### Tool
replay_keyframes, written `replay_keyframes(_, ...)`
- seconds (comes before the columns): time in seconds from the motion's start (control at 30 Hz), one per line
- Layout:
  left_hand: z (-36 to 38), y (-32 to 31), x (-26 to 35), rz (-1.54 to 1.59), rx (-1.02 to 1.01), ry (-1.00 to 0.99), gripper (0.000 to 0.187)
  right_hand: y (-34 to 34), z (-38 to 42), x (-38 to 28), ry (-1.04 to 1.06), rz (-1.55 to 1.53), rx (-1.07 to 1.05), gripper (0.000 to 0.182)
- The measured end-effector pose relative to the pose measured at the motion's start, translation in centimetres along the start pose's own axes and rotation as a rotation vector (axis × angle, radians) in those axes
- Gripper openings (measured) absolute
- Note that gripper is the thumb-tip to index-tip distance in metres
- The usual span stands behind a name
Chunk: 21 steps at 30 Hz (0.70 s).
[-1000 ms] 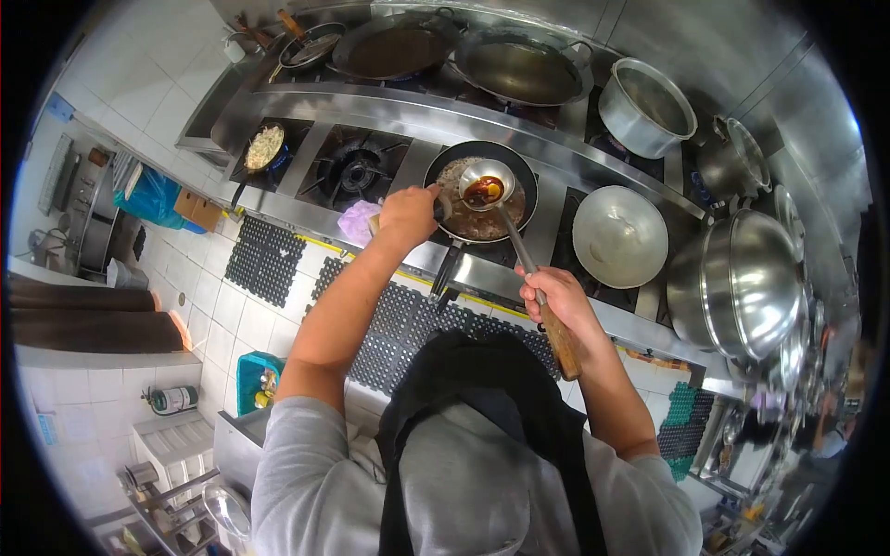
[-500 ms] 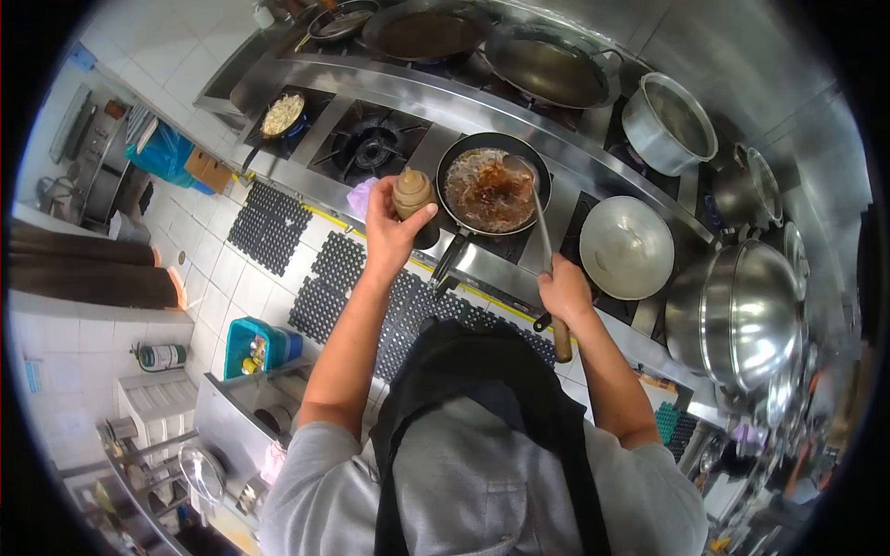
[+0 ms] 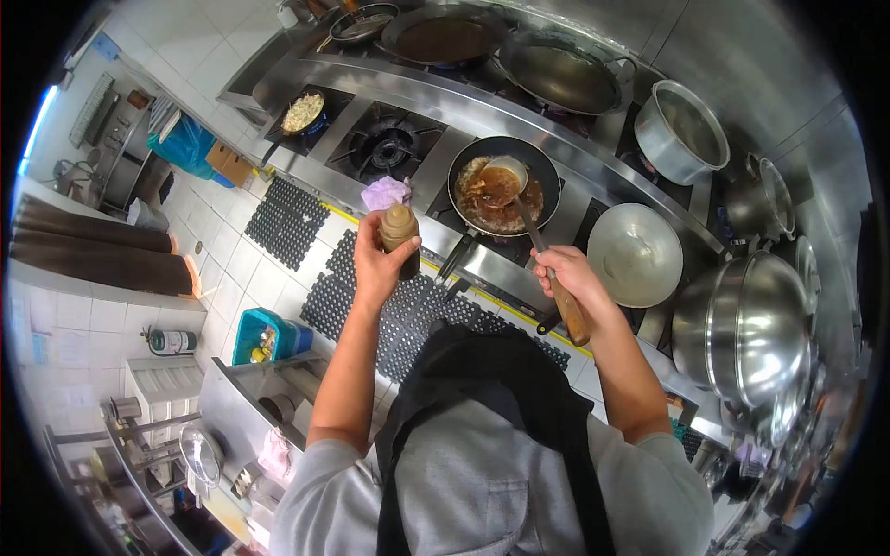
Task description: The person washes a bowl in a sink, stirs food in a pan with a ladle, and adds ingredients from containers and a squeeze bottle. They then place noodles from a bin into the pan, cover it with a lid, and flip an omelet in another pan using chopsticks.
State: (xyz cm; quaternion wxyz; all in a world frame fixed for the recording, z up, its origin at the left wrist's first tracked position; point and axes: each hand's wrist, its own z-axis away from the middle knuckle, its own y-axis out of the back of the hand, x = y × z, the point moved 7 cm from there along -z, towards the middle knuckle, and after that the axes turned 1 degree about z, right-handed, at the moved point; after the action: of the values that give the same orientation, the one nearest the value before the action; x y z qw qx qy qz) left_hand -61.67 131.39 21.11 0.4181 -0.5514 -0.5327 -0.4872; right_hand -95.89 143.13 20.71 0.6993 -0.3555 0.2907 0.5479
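My left hand (image 3: 375,264) is closed around a squeeze bottle (image 3: 399,225) with a tan top and dark lower part, held upright in front of the stove edge. In my right hand (image 3: 570,271) is the wooden-ended handle of a ladle (image 3: 530,222). The ladle's bowl is inside a black frying pan (image 3: 553,176) and holds brown liquid. Brown sauce (image 3: 489,217) with pale bits covers the pan's bottom. The pan's black handle points toward me, with neither hand on it.
A lilac cloth (image 3: 386,193) lies on the stove edge by a burner (image 3: 385,144). Further left, a small pan (image 3: 303,113) holds pale food. A metal bowl (image 3: 635,255) stands right of the frying pan. Woks (image 3: 565,79) and a pot (image 3: 681,134) line the back.
My left hand has drawn the bottle away from the pan and closer to me. The ladle's bowl has shifted left in the pan and now shows liquid in it. The view has shifted slightly.
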Motion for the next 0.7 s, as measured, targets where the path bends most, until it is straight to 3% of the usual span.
replay_keyframes(0.03,0.0,0.0,-0.2,0.004,0.007,0.002,0.067,0.5,-0.5,0.3,0.002,0.002,0.0,0.019)
replay_keyframes(0.1,0.0,-0.1,-0.2,0.01,0.014,0.002,0.067,2.0,-1.8,0.6,0.104,0.288,0.057,0.016)
replay_keyframes(0.33,1.2,0.6,0.2,0.036,0.037,0.02,0.067,3.6,0.0,0.0,0.159,0.557,0.233,0.02)
replay_keyframes(0.5,3.5,1.6,0.1,-0.001,0.073,0.026,0.066,5.0,-0.1,0.1,0.465,1.102,0.466,0.029)
replay_keyframes(0.6,5.2,1.7,-0.1,0.052,0.092,0.06,0.066,5.0,-0.5,0.9,0.305,1.166,0.521,0.029)
replay_keyframes(0.7,6.4,1.5,-0.3,0.0,0.091,0.084,0.066,5.6,-3.9,4.1,0.389,1.051,0.41,0.026)
